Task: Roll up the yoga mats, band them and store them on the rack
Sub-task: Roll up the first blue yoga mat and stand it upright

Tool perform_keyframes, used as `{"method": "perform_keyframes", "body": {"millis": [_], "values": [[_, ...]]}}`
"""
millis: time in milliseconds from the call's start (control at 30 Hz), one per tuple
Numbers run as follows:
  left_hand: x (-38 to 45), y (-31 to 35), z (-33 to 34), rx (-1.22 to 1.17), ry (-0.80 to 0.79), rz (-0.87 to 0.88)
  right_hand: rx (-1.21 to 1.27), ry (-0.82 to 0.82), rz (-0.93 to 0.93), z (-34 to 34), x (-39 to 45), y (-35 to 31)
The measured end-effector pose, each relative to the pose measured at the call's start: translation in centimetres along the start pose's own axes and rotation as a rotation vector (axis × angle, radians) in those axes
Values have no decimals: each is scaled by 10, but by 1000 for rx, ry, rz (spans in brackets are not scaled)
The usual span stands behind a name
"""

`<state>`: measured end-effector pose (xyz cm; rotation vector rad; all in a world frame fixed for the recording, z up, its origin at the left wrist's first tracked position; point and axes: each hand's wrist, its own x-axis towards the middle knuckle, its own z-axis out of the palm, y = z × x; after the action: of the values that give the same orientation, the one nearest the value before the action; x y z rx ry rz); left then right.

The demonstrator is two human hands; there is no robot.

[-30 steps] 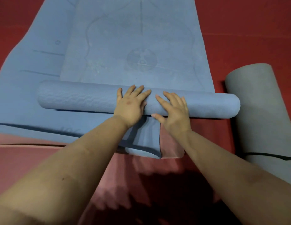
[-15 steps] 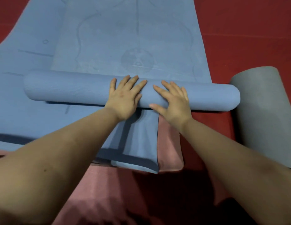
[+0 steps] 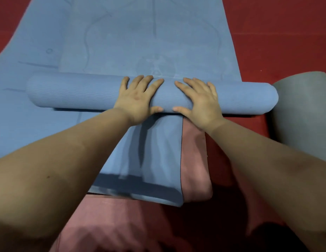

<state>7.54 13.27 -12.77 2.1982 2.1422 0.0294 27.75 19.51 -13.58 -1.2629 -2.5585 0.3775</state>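
Her left hand (image 3: 138,99) and right hand (image 3: 200,100) lie flat, fingers spread, side by side atop the half-rolled blue yoga mat (image 3: 71,93) stretched across the red floor (image 3: 286,33).

Two bare forearms enter from the lower left and lower right of the frame. The left hand (image 3: 136,99) and right hand (image 3: 202,100) are bare, nails short.
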Motion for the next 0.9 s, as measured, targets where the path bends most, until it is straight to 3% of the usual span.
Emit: {"method": "perform_keyframes", "body": {"millis": [133, 267, 367, 533, 633, 900], "values": [[27, -8, -15, 49, -42, 30, -50, -143, -2, -13, 23, 3], [32, -10, -18, 7, -48, 89, -26, -89, -19, -16, 28, 1], [23, -10, -17, 34, 32, 133, 19, -31, -42, -14, 21, -3], [-8, -2, -7, 66, 192, 199, 30, 140, -106, -11, -14, -10], [-34, 8, -10, 56, 272, 203, 46, 144, -86, -20, -40, -20], [-138, 57, -35, 5, 215, 207, 28, 55, -66, -57, -140, -63]]}}
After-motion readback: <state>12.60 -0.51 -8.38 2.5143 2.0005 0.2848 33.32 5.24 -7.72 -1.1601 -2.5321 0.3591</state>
